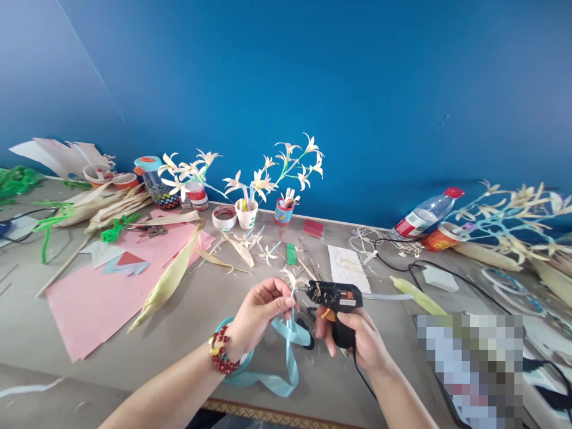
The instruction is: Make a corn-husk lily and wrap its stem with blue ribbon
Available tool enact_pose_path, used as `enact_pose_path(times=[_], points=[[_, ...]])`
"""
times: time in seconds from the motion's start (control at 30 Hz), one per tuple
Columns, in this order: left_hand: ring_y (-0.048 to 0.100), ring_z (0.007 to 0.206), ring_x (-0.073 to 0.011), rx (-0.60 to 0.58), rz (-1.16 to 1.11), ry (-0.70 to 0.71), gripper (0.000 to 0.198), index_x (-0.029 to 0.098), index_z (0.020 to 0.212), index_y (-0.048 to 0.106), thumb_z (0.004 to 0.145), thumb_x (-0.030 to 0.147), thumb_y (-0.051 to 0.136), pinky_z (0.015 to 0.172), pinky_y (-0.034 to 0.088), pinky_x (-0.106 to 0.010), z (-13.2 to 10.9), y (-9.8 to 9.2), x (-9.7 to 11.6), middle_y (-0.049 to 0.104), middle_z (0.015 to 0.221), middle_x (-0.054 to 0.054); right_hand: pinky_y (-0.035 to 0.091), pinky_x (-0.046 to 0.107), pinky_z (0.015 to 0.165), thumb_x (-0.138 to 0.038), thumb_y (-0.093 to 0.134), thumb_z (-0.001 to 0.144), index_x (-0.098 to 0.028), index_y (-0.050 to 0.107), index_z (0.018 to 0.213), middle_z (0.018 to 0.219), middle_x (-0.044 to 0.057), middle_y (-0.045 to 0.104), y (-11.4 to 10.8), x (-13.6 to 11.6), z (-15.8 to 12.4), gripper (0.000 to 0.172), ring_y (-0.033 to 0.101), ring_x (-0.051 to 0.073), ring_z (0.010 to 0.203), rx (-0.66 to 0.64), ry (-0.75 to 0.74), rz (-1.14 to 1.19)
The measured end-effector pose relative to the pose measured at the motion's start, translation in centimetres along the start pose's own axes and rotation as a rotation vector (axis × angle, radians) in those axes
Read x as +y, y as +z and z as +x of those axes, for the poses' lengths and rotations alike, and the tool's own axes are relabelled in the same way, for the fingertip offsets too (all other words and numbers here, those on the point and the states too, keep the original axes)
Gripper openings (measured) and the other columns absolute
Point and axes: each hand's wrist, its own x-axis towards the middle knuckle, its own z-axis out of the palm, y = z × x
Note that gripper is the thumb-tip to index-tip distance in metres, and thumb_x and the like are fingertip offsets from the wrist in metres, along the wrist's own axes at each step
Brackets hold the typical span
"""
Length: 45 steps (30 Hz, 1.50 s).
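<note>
My left hand (261, 313) is pinched shut on a small pale flower stem wrapped with light blue ribbon (286, 357); the ribbon trails down to a roll beside my wrist. A red bead bracelet (218, 351) sits on that wrist. My right hand (357, 342) grips a black hot glue gun (335, 301), whose nozzle points left and touches the stem near my left fingertips. The gun's black cord runs off toward me.
Pink paper (102, 286), corn husks (170, 280), green pipe cleaners (53, 220), cups with husk flowers (248, 211), a plastic bottle (424, 217), tape rolls and white paper (346, 265) cover the grey table (201, 322). A blue wall (313, 89) stands behind. A blurred patch lies at lower right.
</note>
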Motion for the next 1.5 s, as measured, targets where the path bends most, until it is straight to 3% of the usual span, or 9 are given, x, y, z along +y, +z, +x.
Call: enact_pose_path(times=[0.47,0.8,1.5], points=[[0.054,0.054,-0.0070,0.001,-0.030,-0.016,0.025,0.014,0.075,0.064,0.071,0.029,0.083,0.057,0.043,-0.019,0.01,0.15,0.25,0.067,0.069,-0.002,0.042,0.026,0.040,-0.041,0.064,0.080,-0.010,0.071,0.085,0.064,0.011,0.073,-0.21,0.08,0.17,0.032,0.059,0.016,0.038,0.033,-0.009,-0.004],[0.054,0.054,-0.0070,0.017,0.002,-0.005,0.026,0.014,0.074,0.064,0.070,0.031,0.084,0.057,0.043,-0.019,0.02,0.52,0.42,0.065,0.067,0.000,0.044,0.025,0.042,-0.038,0.064,0.081,-0.009,0.073,0.088,0.066,0.010,0.073,0.21,0.33,0.12,0.031,0.060,0.016,0.040,-0.012,0.007,0.023],[0.055,0.056,-0.0064,-0.006,0.019,0.024,0.022,0.014,0.077,0.062,0.076,0.027,0.080,0.058,0.044,-0.018,0.10,-0.12,-0.09,0.067,0.070,-0.001,0.042,0.022,0.043,-0.036,0.064,0.083,-0.009,0.074,0.089,0.067,0.010,0.074,0.22,0.14,0.24,0.030,0.062,0.014,0.041,-0.005,-0.016,0.059]])
